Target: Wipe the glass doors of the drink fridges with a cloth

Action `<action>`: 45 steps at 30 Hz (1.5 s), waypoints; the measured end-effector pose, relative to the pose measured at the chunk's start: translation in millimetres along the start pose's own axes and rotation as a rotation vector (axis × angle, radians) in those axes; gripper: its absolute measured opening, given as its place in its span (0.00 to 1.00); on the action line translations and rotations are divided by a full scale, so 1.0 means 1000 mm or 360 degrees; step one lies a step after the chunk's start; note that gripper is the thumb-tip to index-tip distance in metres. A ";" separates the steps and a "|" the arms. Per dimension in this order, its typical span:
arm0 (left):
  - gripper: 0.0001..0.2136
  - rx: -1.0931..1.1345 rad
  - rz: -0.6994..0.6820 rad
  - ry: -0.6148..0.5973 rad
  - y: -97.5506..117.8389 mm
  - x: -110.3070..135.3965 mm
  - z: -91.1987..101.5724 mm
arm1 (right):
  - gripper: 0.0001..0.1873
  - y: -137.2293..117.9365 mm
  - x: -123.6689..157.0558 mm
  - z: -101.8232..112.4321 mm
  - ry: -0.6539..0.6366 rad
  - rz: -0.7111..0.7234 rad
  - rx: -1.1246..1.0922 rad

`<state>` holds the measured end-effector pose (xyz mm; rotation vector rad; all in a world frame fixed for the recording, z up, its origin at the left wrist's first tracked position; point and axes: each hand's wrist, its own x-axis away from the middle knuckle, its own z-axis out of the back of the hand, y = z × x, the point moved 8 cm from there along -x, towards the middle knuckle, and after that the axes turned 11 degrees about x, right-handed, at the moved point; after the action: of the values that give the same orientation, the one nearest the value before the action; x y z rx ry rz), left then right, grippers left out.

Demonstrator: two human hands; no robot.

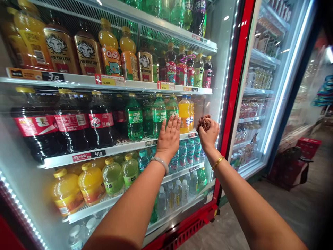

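Fingers stretched out and close together, my left hand is held flat, palm forward, in front of a lit drinks fridge. It covers part of the shelf with green soda bottles and orange soda bottles. A pale bangle sits on that wrist. My right hand is closed around a crumpled brown cloth, just right of the orange bottles. A gold-coloured bracelet circles the right wrist. Light spots suggest a glass door before the shelves; whether either hand touches it I cannot tell.
Large cola bottles stand on the middle shelf at left, with yellow juice bottles below. The red door frame rises to the right of my hands. Farther right are a second fridge and a red box on the floor.
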<state>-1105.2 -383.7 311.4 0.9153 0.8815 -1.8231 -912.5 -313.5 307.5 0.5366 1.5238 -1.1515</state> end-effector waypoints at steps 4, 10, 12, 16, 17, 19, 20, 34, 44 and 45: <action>0.32 0.0019 0.0050 0.0023 -0.001 0.001 0.001 | 0.24 -0.032 0.022 -0.007 -0.0106 0.0166 -0.0029; 0.33 -0.0028 0.0010 -0.0015 0.003 0.010 0.000 | 0.16 -0.033 0.075 0.004 -0.0282 0.0481 -0.0157; 0.32 -0.0054 0.0005 -0.0034 0.004 0.010 0.000 | 0.17 -0.019 0.065 0.004 -0.0216 0.0386 -0.0139; 0.30 -0.0063 -0.0022 -0.0084 0.001 0.009 0.003 | 0.24 -0.032 0.045 -0.004 -0.0076 0.0173 -0.0058; 0.30 -0.0057 -0.0036 -0.0100 0.000 0.011 0.005 | 0.25 -0.044 0.048 -0.006 -0.0086 0.0188 -0.0058; 0.30 -0.0049 -0.0055 -0.0124 -0.005 0.018 0.010 | 0.25 -0.071 0.062 -0.008 -0.0166 0.0309 -0.0090; 0.30 -0.0051 -0.0055 -0.0131 -0.008 0.024 0.013 | 0.24 -0.081 0.072 -0.006 -0.0216 0.0386 -0.0114; 0.34 -0.0075 0.0251 -0.0046 -0.049 0.078 0.051 | 0.23 -0.135 0.091 -0.007 -0.0250 0.0457 -0.0116; 0.36 -0.0081 0.0263 -0.0054 -0.061 0.089 0.068 | 0.24 -0.104 0.073 -0.001 -0.0161 0.0238 -0.0073; 0.36 -0.0086 0.0260 -0.0059 -0.062 0.090 0.068 | 0.25 -0.114 0.074 -0.005 -0.0161 0.0240 -0.0074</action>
<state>-1207.9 -454.8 278.4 0.8899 0.8054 -1.6637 -1030.2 -375.5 282.1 0.5442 1.3955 -1.0096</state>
